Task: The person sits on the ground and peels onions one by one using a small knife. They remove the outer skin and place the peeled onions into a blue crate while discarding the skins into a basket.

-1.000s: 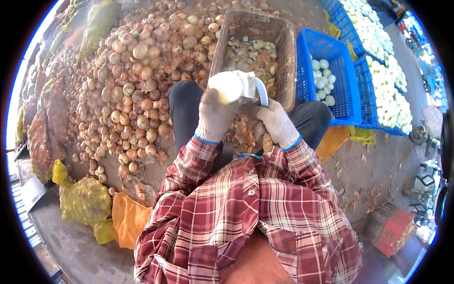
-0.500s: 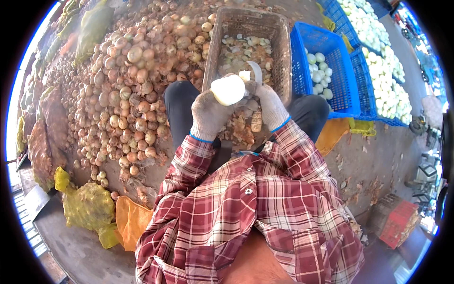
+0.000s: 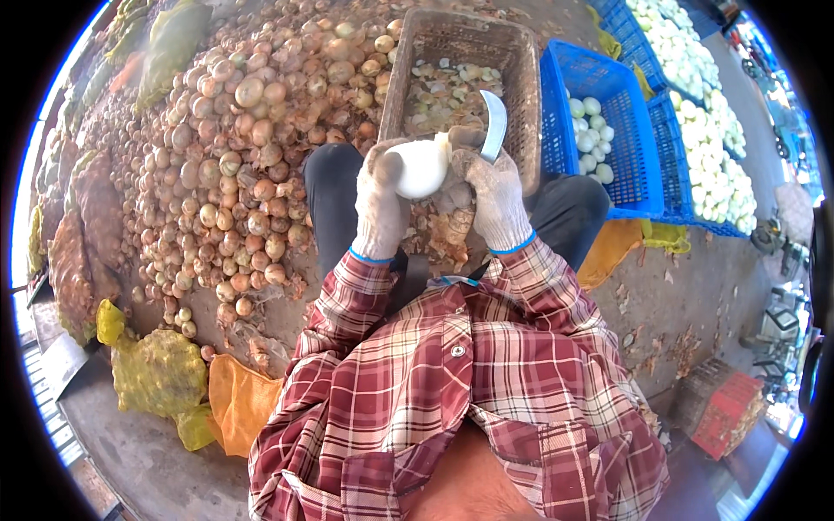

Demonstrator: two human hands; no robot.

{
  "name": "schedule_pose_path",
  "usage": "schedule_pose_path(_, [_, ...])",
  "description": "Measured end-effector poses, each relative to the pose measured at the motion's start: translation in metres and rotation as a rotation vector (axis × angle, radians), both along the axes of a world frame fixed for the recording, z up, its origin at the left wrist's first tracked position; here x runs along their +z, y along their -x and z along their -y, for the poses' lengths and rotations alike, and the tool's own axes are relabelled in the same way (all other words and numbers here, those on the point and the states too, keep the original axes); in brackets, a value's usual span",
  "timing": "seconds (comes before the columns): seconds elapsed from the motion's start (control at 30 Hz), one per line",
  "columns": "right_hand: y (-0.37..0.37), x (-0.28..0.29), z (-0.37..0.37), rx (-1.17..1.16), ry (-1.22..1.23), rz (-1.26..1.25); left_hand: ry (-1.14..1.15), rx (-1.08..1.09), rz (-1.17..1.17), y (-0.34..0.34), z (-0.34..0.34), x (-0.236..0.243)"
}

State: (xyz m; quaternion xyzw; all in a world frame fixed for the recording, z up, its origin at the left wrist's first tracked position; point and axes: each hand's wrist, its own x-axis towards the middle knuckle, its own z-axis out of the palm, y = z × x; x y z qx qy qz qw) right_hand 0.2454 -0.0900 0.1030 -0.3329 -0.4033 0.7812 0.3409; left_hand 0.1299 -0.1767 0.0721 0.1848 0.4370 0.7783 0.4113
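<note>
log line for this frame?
left hand: holds peeled onion | right hand: holds curved knife | behind: brown crate

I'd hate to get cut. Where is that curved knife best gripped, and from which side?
Hold the curved knife by its handle end, which lies buried in the gloved right hand, coming from below. The bare blade arcs upward above the fist, beside the peeled onion in the left hand.

Knife handle hidden inside the gloved right hand — blade alone visible.
</note>
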Motion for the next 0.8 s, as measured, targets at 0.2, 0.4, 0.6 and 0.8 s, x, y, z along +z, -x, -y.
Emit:
schedule_pose_path(0.2, [-0.009, -0.012, -0.003, 0.157, -0.101, 0.159, 0.053, 0.016, 0.142, 0.002, 0.001, -0.013])
schedule_pose_path(0.4, [-0.006, -0.007, -0.001, 0.273, -0.219, 0.392, 0.074, -0.033, 0.328, 0.001, 0.004, -0.026])
schedule_pose_path(0.6, [-0.011, -0.024, -0.015, 0.236, -0.364, 0.539, -0.079, -0.082, 0.836, 0.008, -0.001, -0.024])
schedule_pose_path(0.8, [-0.01, -0.032, -0.018, 0.221, -0.559, 0.763, 0.001, -0.093, 0.877, -0.001, -0.003, -0.015])
